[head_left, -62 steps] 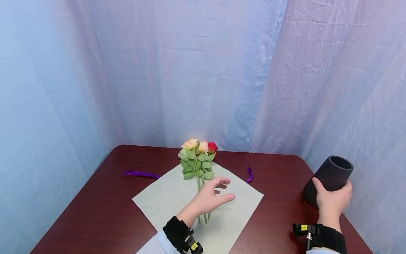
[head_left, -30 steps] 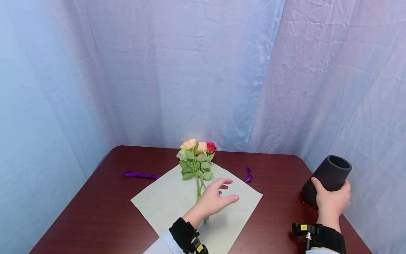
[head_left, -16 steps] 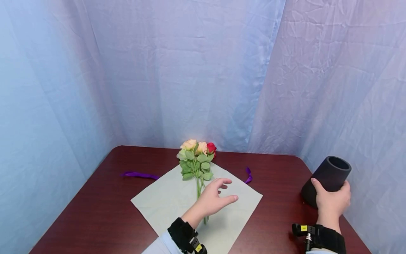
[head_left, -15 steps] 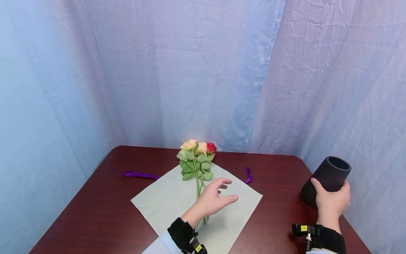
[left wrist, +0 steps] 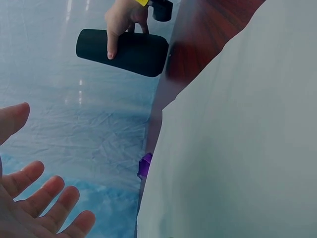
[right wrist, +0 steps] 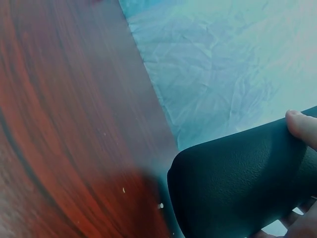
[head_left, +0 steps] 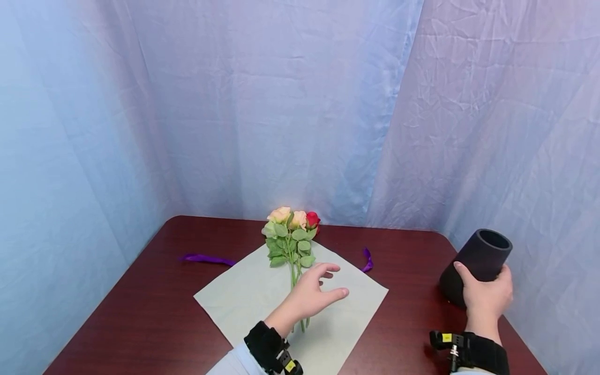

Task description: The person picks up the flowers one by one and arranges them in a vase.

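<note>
My right hand (head_left: 487, 296) grips a black vase (head_left: 473, 260), thumb on its near side. The vase leans to the right over the table's right side, its round mouth up. In the right wrist view the vase's (right wrist: 237, 183) wide base end is close to the table. My left hand (head_left: 307, 297) is over the stems of the artificial roses, fingers spread loosely, holding nothing. Peach roses (head_left: 279, 214) and a red rose (head_left: 312, 219) lie with green leaves (head_left: 300, 234) on a pale wrapping sheet (head_left: 234, 297). The left hand hides part of the stems.
A purple ribbon runs under the sheet; its left end (head_left: 208, 258) and right end (head_left: 367, 260) show on the dark red wooden table (head_left: 140, 307). Blue-lilac curtains (head_left: 281, 104) hang around the back and sides. Small pale specks (right wrist: 160, 206) lie near the vase's base.
The vase, in the right hand's grip, has shifted slightly left. The left hand moved a little right, then slightly back left. The roses and sheet stay put.
</note>
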Available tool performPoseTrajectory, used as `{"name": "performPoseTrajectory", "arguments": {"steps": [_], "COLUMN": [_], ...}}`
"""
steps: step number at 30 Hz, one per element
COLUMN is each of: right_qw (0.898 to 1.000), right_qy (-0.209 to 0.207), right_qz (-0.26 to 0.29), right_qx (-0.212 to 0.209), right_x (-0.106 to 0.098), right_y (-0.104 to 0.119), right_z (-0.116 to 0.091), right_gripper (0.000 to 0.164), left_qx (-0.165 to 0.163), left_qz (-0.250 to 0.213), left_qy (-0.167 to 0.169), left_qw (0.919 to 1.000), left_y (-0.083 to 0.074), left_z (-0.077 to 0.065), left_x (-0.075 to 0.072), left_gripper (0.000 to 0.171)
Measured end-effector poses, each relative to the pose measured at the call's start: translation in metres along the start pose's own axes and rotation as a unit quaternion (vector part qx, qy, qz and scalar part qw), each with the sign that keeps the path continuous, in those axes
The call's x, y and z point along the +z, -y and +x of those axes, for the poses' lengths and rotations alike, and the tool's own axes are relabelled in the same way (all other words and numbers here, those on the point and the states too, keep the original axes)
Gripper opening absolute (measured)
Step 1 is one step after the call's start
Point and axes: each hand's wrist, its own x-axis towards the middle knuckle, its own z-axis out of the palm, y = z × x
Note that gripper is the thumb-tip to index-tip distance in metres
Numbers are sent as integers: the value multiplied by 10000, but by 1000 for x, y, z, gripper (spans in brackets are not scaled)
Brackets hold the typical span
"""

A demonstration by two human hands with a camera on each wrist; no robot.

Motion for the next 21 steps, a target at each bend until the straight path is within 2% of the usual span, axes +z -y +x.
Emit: {"name": "performPoseTrajectory", "arguments": {"steps": [13, 21], "right_qw": [9989, 9966], "right_qy": [354, 671], "right_qz": [102, 143], "right_qx": [-283, -454], "right_x": [14, 23], "right_y": [5, 15], "right_z": [-9, -16], "right_gripper": [91, 90], "left_qx": [-172, -238], "left_qz": [-36, -35], "left_qy": [68, 87], "left_qw": [9998, 9997], "left_y": [2, 4], "left_z": [-2, -3], "left_x": [-9, -15], "left_gripper": [56, 56]}}
